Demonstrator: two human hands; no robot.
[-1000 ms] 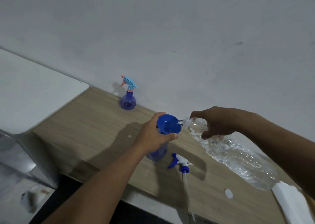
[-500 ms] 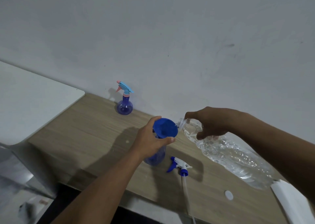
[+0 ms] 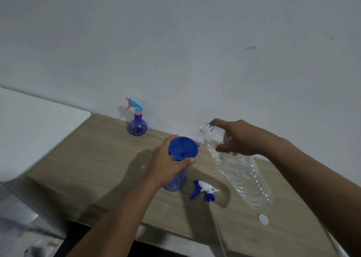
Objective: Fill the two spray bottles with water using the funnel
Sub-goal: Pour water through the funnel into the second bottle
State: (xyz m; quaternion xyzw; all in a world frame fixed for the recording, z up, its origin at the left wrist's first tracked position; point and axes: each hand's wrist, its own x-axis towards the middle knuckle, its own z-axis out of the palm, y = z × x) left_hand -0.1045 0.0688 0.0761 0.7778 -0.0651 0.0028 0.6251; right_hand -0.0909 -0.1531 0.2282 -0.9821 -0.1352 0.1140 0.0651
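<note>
Near the middle of the desk (image 3: 93, 159), the left hand (image 3: 166, 165) curls thumb and fingers round the neck of 1 open spray bottle (image 3: 175, 182), the blue funnel (image 3: 183, 148) seated in its mouth. The right hand (image 3: 240, 137) grips the tilted water bottle (image 3: 244, 176) just below its neck, its open mouth up beside the funnel's rim, not touching. The 2nd spray bottle (image 3: 137, 126) stands capped at the desk's back edge; a detached spray head (image 3: 205, 191) and white cap (image 3: 263, 219) lie nearer the front edge.
</note>
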